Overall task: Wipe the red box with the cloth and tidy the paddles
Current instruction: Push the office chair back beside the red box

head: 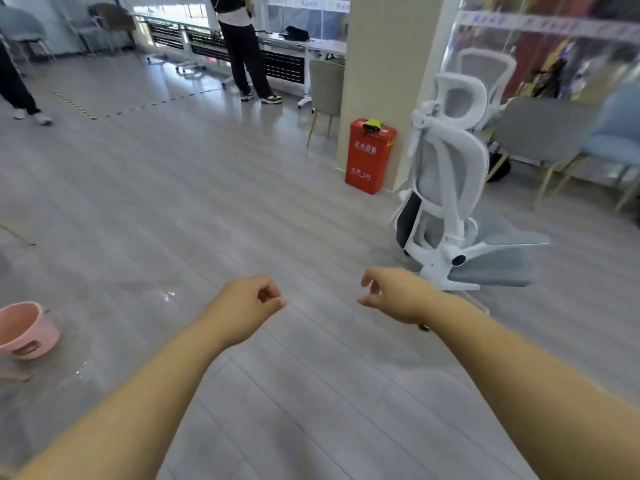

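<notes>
A tall red box (369, 161) with white lettering stands on the floor against a beige pillar, far ahead of me. On its lid lie yellow-green and black paddles (372, 125). Both my arms reach out low over the grey floor, well short of the box. My left hand (250, 304) has its fingers curled into a loose fist with nothing in it. My right hand (388, 294) also has loosely curled fingers and holds nothing. I see no cloth in this view.
A white mesh office chair (450, 188) stands right of the box, close to my right hand. A pink bucket (26, 329) sits on the wet floor at the left edge. One person (242, 46) stands at the back by desks; another's legs (14, 88) show far left.
</notes>
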